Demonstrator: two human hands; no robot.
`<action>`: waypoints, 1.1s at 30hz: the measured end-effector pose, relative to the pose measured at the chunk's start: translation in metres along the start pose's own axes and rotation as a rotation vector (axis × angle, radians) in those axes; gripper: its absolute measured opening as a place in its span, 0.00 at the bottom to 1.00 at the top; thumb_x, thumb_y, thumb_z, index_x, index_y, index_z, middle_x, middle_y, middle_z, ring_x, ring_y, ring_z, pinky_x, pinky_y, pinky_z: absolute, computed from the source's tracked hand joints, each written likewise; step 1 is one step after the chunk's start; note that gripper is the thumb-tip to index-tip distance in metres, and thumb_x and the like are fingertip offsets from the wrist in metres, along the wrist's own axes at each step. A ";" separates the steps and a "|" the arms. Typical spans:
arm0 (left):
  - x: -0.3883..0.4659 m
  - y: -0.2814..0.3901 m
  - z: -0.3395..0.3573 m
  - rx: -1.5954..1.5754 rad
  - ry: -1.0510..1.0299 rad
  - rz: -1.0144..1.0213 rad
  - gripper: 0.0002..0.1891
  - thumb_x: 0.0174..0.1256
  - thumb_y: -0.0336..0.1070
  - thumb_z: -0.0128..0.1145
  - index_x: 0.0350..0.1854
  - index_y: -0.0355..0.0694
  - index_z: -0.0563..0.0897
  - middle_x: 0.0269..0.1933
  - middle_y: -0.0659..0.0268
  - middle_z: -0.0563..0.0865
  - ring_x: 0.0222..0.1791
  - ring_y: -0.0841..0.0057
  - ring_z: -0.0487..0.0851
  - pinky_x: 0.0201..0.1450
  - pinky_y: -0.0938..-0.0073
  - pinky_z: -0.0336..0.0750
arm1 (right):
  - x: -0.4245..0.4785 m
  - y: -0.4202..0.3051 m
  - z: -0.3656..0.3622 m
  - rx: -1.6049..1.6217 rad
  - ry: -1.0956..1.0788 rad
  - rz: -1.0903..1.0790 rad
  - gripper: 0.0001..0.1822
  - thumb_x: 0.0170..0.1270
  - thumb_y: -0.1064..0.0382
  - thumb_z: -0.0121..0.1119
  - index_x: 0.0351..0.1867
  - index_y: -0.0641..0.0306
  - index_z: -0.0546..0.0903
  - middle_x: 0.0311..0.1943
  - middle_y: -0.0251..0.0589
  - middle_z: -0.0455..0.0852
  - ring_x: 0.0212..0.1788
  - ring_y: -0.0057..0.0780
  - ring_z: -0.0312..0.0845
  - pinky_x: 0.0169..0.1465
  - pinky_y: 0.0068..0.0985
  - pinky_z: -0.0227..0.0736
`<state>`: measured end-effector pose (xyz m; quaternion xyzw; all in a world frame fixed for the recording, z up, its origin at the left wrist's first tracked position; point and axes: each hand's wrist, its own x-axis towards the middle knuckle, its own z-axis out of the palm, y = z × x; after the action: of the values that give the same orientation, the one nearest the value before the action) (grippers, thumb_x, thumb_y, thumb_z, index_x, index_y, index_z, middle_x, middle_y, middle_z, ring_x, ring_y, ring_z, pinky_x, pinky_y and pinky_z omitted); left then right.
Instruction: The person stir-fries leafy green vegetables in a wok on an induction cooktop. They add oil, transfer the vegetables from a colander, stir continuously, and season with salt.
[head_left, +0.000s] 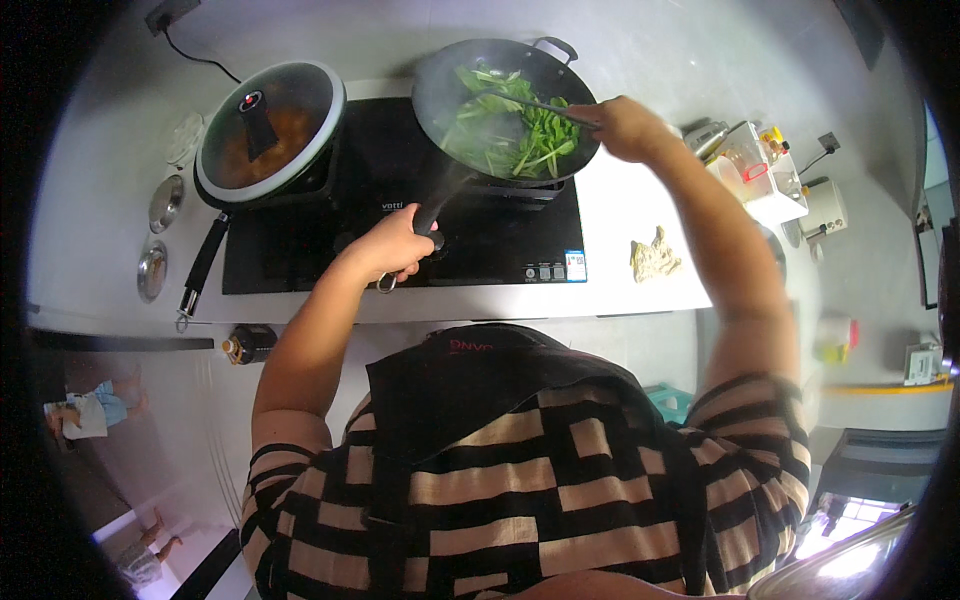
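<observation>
A black wok (442, 124) sits on the right side of the black cooktop (300, 255), steam rising from it. Green leafy vegetables (551, 135) lie inside, some with pale stems. My left hand (394, 240) grips the wok's long black handle (435, 206) from the near side. In my right hand (630, 127) is a dark long-handled spatula or ladle (536, 103); it reaches over the wok's right rim, and its working end is blurred by steam among the leaves.
At left, a lidded pan (262, 176) holds brownish food, its handle (204, 262) jutting over the counter edge. Two small metal dishes (165, 202) stand left of it. A crumpled cloth-like item (655, 257) lies right of the cooktop, below a rack of bottles (757, 165). Two people (97, 411) are at far left.
</observation>
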<state>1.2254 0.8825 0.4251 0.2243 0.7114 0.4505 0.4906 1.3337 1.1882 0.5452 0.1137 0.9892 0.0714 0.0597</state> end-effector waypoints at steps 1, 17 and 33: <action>0.000 0.000 -0.003 -0.011 -0.006 -0.008 0.18 0.50 0.24 0.50 0.46 0.41 0.65 0.19 0.69 0.69 0.11 0.81 0.67 0.11 0.76 0.60 | -0.007 0.000 -0.013 -0.096 -0.025 0.135 0.29 0.54 0.73 0.48 0.56 0.35 0.75 0.41 0.45 0.83 0.45 0.42 0.79 0.49 0.34 0.75; -0.001 0.009 -0.028 0.009 -0.102 -0.021 0.19 0.47 0.22 0.49 0.45 0.41 0.65 0.16 0.69 0.68 0.10 0.82 0.66 0.10 0.79 0.60 | -0.061 0.020 -0.046 0.097 0.022 0.297 0.15 0.59 0.67 0.53 0.49 0.58 0.79 0.35 0.47 0.83 0.33 0.38 0.81 0.37 0.32 0.76; 0.009 0.012 -0.049 0.035 -0.162 -0.054 0.20 0.47 0.21 0.50 0.46 0.40 0.65 0.18 0.66 0.71 0.09 0.82 0.66 0.09 0.79 0.60 | -0.086 -0.021 0.000 0.355 0.030 0.221 0.21 0.61 0.63 0.55 0.57 0.57 0.74 0.22 0.49 0.81 0.22 0.31 0.78 0.30 0.29 0.73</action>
<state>1.1765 0.8742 0.4364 0.2491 0.6830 0.4050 0.5544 1.4122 1.1476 0.5503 0.2289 0.9686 -0.0962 0.0158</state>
